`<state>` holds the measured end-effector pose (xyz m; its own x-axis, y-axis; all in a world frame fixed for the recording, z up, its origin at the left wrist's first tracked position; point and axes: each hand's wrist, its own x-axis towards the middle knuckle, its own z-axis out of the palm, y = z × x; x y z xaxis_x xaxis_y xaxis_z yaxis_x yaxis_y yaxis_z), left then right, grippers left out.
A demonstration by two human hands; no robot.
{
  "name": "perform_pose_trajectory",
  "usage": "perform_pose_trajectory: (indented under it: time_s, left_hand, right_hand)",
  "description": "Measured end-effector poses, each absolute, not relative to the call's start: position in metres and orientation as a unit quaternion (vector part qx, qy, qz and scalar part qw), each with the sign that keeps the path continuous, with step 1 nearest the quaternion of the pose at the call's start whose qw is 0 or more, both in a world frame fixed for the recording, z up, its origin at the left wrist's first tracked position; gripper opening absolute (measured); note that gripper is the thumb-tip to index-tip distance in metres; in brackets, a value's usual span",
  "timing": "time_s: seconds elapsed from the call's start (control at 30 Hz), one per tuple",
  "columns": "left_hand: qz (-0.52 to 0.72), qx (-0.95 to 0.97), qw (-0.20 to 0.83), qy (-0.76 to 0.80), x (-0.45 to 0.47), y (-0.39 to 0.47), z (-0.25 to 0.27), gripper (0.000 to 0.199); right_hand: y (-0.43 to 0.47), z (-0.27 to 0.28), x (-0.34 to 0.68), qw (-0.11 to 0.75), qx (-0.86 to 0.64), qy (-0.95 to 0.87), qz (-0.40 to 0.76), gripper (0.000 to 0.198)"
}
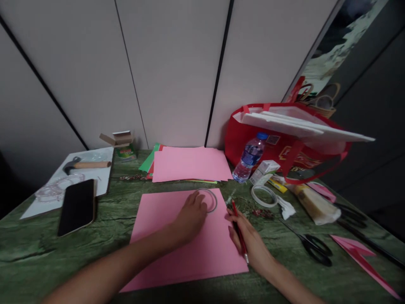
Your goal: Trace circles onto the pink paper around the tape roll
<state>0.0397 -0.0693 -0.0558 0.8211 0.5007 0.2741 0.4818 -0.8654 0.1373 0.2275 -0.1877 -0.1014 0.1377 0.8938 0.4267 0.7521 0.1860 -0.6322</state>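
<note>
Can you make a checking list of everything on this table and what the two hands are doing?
Surface: green table.
Job's things: pink sheet; clear ring on it; red pen.
Clutter: phone, hammer, paper stack, water bottle, tape roll, scissors, red bag.
Hands: left hand rests on the ring; right hand holds the pen.
Cables: nothing seen.
Surroundings: grey panel wall behind.

Pink sheet point(202, 245): I see it flat on the green table, near edge toward me.
Ring point(211, 199): thin, clear, flat on sheet's far part.
Red pen point(239, 232): slanted over sheet's right edge.
</note>
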Motion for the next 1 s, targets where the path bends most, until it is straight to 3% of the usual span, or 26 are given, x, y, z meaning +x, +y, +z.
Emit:
perform_pose_trajectory:
  time_s: [0.2, 0.4, 0.7, 1.0]
  left_hand:
    - [0.135, 0.962, -0.028, 0.237, 0.071, -0.078, -0.084, 0.012]
    - [0.164, 0.952, -0.025, 0.257, 0.07, -0.078, -0.097, 0.013]
    - [0.17, 0.952, -0.045, 0.252, 0.067, -0.08, -0.093, 0.023]
    - [0.18, 0.948, -0.084, 0.247, 0.066, -0.085, -0.084, 0.018]
  right_hand:
    - [-0.189, -0.108, 0.233, 0.364, -0.634, -0.677, 0.085, 0.025]
    - [-0.187, -0.105, 0.234, 0.34, -0.636, -0.684, 0.111, 0.029]
    - [-0.157, -0.081, 0.242, 0.362, -0.607, -0.7, 0.102, 0.017]
    - [-0.125, -0.081, 0.245, 0.372, -0.578, -0.711, 0.15, 0.028]
